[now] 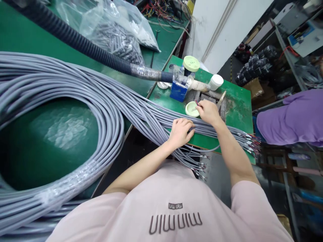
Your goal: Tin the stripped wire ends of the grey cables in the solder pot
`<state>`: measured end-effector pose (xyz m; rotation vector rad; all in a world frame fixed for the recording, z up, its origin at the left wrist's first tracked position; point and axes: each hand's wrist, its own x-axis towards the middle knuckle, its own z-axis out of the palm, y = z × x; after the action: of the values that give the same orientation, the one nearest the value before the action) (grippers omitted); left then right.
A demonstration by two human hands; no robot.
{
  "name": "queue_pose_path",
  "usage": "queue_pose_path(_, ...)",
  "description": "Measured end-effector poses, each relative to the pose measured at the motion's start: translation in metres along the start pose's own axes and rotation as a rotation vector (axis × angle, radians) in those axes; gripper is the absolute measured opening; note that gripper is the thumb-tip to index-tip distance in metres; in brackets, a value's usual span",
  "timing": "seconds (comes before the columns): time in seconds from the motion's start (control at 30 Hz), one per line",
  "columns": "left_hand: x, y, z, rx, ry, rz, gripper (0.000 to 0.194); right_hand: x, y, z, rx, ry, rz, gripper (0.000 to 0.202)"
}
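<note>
My left hand (181, 131) lies over a bundle of grey cables (151, 116), its fingers bent over them and the thumb apart. Farther right, my right hand (209, 112) is closed in a pinch on thin coloured wires (196, 102). Their tips point down at a shallow pale-yellow dish (189, 111), partly hidden by my right hand; whether they touch its contents I cannot tell. Stripped cable ends with white tags (248, 143) fan out beyond my right forearm. More cable ends (200, 166) hang over the table's front edge.
A ribbed black hose (101, 50) runs to a blue box (178, 91). Near it stand a yellow-lidded jar (191, 64), a white-lidded jar (216, 81) and a wooden-looking stick (222, 98). Coiled cable (111, 111) and plastic bags (118, 37) lie left. A person in purple (290, 117) is at right.
</note>
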<state>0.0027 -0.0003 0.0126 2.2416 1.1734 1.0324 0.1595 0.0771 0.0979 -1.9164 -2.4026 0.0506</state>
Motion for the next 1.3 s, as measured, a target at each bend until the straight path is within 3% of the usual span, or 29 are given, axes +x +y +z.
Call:
queue_pose_path(0.2,0.001,0.0,-0.001,-0.008,0.004,0.004,0.018,0.014,-0.006,0.012,-0.183,-0.136,0.004,0.028)
queue_pose_path(0.5,0.001,-0.001,0.0,-0.021,0.017,0.009,0.018,0.014,-0.006,0.009,-0.245,-0.136,-0.023,0.029)
queue_pose_path(0.6,0.001,-0.001,-0.001,-0.028,0.017,0.008,0.018,0.014,0.008,-0.002,-0.212,-0.075,0.008,0.028)
queue_pose_path(0.73,0.001,0.0,-0.001,-0.041,0.015,0.004,0.018,0.019,0.044,-0.008,-0.129,-0.003,0.148,0.027)
queue_pose_path(0.93,0.001,-0.001,0.0,-0.056,0.027,0.009,0.018,0.027,0.092,0.011,-0.059,0.012,0.384,0.022)
queue_pose_path(1.3,0.002,0.0,-0.001,-0.071,0.002,-0.01,0.018,0.039,0.108,0.033,-0.055,-0.062,0.476,0.023)
